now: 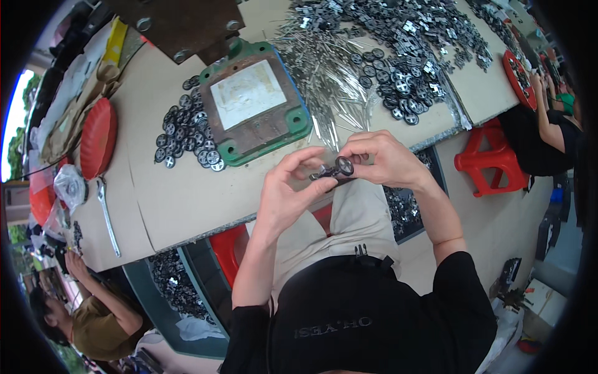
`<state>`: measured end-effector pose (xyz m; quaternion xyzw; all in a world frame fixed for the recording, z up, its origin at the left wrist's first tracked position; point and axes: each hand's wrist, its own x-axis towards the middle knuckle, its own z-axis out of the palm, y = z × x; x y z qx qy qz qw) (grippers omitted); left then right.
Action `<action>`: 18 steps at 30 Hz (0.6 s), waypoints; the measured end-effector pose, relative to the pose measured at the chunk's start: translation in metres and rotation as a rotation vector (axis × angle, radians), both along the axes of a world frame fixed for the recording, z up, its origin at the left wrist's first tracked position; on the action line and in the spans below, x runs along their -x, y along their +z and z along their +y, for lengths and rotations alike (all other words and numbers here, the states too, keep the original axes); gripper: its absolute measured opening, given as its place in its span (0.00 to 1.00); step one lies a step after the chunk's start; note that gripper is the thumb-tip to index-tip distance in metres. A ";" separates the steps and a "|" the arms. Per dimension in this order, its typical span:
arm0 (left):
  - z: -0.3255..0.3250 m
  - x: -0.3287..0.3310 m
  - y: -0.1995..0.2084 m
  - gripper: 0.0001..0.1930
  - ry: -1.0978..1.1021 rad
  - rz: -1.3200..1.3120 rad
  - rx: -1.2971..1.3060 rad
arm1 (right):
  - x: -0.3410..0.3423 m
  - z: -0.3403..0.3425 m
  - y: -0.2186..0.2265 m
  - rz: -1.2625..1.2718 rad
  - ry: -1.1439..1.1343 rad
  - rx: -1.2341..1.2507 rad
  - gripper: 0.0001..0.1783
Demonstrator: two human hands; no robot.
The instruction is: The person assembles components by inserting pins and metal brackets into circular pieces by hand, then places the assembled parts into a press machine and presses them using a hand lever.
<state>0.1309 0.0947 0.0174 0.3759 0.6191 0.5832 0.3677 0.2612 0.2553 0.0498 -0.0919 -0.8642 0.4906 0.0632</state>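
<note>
Just past the table's near edge, above my lap, both hands meet at a small assembly. My left hand (283,193) pinches a small dark chassis-like part (322,174) between thumb and fingers. My right hand (387,161) holds a small black wheel (344,166) with silvery spokes at the right end of that part. Fingers partly cover the join, so I cannot tell whether a pin runs through it. Thin metal pins (333,87) lie in a heap beyond my hands. Loose wheels sit in one pile (187,134) on the left and another (402,87) on the right.
A green and rusty metal press base (249,93) stands on the table (149,193). Small black parts (398,25) are heaped at the back. A red dish (98,138) and a wrench (108,217) lie left. Crates flank my legs; a red stool (489,159) and two people are nearby.
</note>
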 end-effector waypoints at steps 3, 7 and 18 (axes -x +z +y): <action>-0.002 0.024 0.029 0.17 0.003 0.331 0.004 | 0.022 -0.001 0.011 0.149 0.002 -0.132 0.10; 0.017 0.080 0.033 0.10 0.450 0.270 -0.086 | 0.045 0.019 0.035 0.161 -0.082 -0.009 0.10; 0.042 0.128 0.007 0.15 0.567 0.392 -0.041 | 0.067 0.072 0.089 0.254 -0.093 -0.392 0.11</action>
